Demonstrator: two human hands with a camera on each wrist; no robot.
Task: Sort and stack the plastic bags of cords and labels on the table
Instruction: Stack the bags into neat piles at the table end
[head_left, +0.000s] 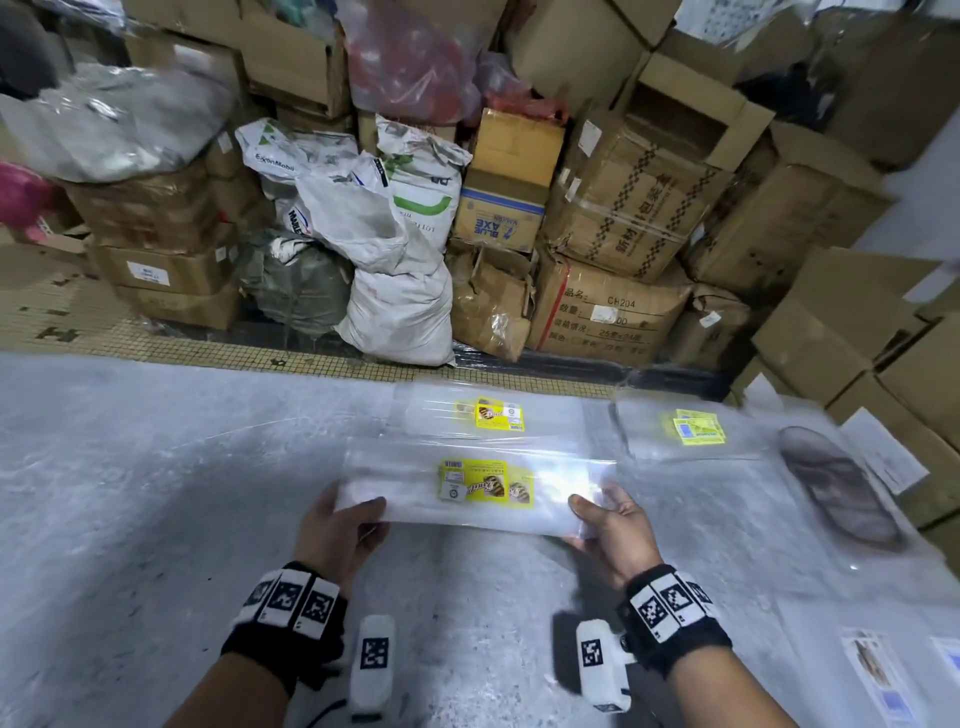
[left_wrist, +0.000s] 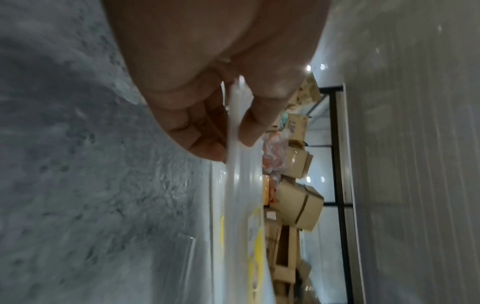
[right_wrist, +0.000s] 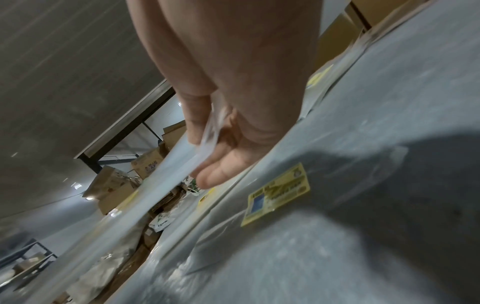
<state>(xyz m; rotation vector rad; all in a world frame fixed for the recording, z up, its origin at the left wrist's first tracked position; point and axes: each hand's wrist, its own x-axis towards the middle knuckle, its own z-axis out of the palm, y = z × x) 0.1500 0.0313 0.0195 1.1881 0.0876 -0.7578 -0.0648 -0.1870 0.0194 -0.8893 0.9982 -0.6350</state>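
A long clear plastic bag (head_left: 405, 493) with yellow labels inside hangs flat just above the grey table (head_left: 156, 467). My left hand (head_left: 345, 517) pinches its left end, thumb on top, and the bag's edge (left_wrist: 235, 164) shows between thumb and fingers in the left wrist view. My right hand (head_left: 602, 512) pinches the right end, and that end of the bag (right_wrist: 187, 156) sits between thumb and fingers. Beyond it lies another clear bag (head_left: 493, 415) with a yellow label. A third bag (head_left: 691, 428) with yellow labels lies at the far right; its label (right_wrist: 278, 194) shows in the right wrist view.
A dark oblong object under plastic (head_left: 836, 483) lies at the right of the table. More clear bags with printed cards (head_left: 878, 670) sit at the near right corner. Cardboard boxes (head_left: 613, 208) and white sacks (head_left: 395, 270) are piled past the far edge of the table.
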